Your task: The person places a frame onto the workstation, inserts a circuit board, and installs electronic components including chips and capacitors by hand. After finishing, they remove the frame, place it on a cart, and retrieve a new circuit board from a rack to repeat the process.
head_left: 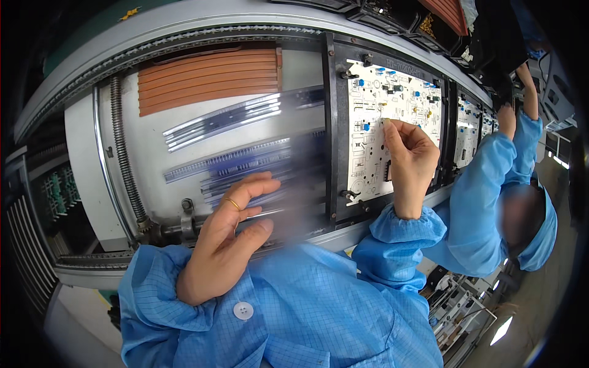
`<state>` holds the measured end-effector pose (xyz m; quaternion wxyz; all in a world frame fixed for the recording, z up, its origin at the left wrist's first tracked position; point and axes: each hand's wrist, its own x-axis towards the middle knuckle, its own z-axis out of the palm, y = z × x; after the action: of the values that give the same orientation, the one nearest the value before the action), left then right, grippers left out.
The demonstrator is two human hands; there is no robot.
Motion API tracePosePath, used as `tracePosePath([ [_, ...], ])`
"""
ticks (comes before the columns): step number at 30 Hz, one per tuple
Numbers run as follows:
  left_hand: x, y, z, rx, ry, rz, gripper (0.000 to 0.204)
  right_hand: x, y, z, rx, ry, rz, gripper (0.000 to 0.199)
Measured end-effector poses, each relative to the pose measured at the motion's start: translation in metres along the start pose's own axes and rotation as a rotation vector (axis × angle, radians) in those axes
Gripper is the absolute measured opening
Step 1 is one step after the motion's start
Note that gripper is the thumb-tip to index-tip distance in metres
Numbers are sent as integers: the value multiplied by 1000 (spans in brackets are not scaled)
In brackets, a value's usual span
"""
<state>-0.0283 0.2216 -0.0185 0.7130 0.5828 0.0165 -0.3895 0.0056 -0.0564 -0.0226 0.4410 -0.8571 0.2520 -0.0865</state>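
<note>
A white circuit board with several small blue, green and yellow components lies in a black carrier frame, held by black clips along its edges. Over the board's middle is my right hand, thumb and forefinger pinched at its surface; whatever they hold is too small or hidden to make out. My left hand, with a ring on one finger, hovers left of the frame. Its fingers are bent but apart, with nothing visible between them. Just beyond it lie clear plastic component tubes.
Brown slotted strips lie at the far left. A conveyor rail with a chain runs along the far side. More framed boards sit to the right, where a co-worker in blue sleeves reaches in. Black bins stand at the back.
</note>
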Motion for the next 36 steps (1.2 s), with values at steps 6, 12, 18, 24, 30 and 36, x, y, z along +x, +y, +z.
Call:
tracePosePath([
  [6,1,-2,-4,-24,-7,-9,44,-1,-3,8,-39,57,12,19],
  [12,3,-5,-8,-72,-7,4,43,2,0,12,-48,104,22,19],
  [18,3,-5,-9,-55,-4,2,42,2,-2,16,-113,120,3,20],
  [24,5,-4,-8,-95,51,-10,38,7,0,10,1,65,-53,20],
  [30,8,2,-11,-129,127,50,35,-36,-23,20,-516,-115,-618,66],
  [36,-90,-22,-48,123,812,480,37,-53,-22,45,-531,-143,-627,68],
])
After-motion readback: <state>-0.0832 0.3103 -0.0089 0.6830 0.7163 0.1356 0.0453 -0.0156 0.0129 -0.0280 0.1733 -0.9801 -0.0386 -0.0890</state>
